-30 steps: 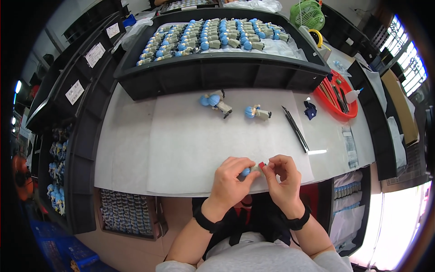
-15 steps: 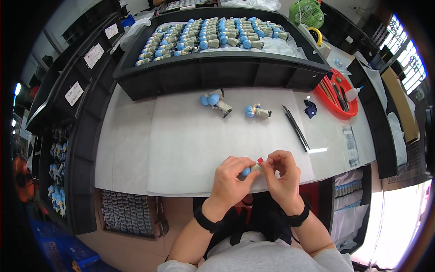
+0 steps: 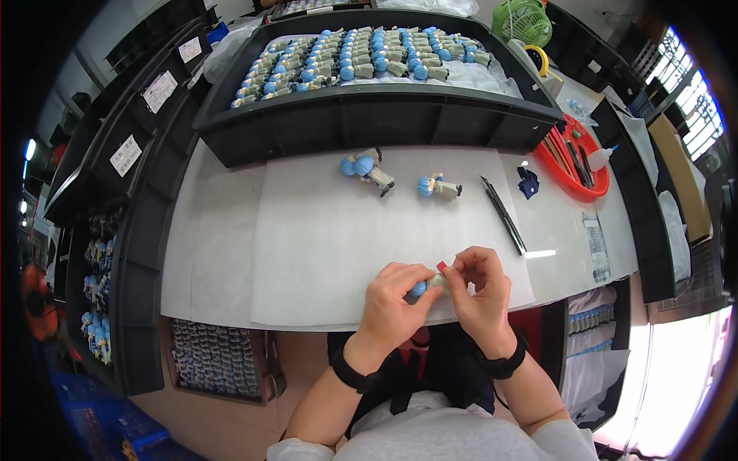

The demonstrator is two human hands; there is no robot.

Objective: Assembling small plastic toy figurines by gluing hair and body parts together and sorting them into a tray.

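Near the table's front edge, my left hand (image 3: 396, 302) is closed round a small figurine (image 3: 417, 290) with a blue head and a pale body. My right hand (image 3: 482, 296) is beside it, thumb and forefinger pinched together at a small red piece (image 3: 441, 266) by the figurine's body. Whether the red piece is attached to the figurine is hidden by the fingers. Farther back lie a figurine (image 3: 440, 187) on its own and a pair of blue-headed figurines (image 3: 369, 170) touching each other.
A black tray (image 3: 369, 119) with rows of figurines spans the back. To the right lie black pens (image 3: 503, 217), a dark blue scrap (image 3: 528, 183) and a red basin (image 3: 600, 183) of tools. Black crates (image 3: 146, 253) stand at the left, a figurine bin (image 3: 265, 376) below the table.
My right hand has risen very slightly, its fingers still at the red piece. The left hand keeps its hold on the figurine; the things on the table stay put.
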